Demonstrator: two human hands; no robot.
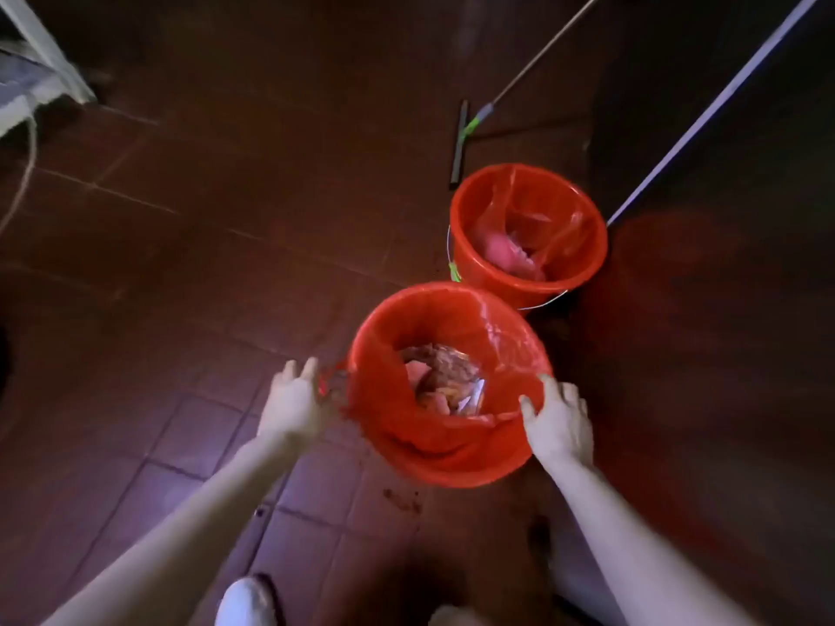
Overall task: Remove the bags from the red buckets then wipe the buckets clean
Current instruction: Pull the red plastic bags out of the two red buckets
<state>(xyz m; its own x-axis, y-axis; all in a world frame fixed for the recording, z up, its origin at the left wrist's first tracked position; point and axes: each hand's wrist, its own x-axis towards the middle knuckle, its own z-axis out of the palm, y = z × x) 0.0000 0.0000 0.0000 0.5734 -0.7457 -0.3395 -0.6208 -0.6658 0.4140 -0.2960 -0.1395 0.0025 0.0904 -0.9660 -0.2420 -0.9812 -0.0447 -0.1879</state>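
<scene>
Head view: two red buckets on dark tiled floor (180, 264), close together, maybe touching. Near bucket (452, 472) at ctr, lined w/ red bag (388, 350) folded over rim; rubbish (443, 377) at btm. Left hand (293, 399) spread flat-ish, fingers straight, by bag's crumpled overhang at left rim; contact unclear, blur. Right hand (560, 417) fingers spread, resting on right rim. Hands well apart, one each side, neither clamped. Far bucket (510, 282) beyond, to the right, w/ slack second bag (542, 210) inside. Squeegee (461, 142) on floor behind it; pale pole (714, 110) slanting at right. White shoe (244, 598) at btm edge.
</scene>
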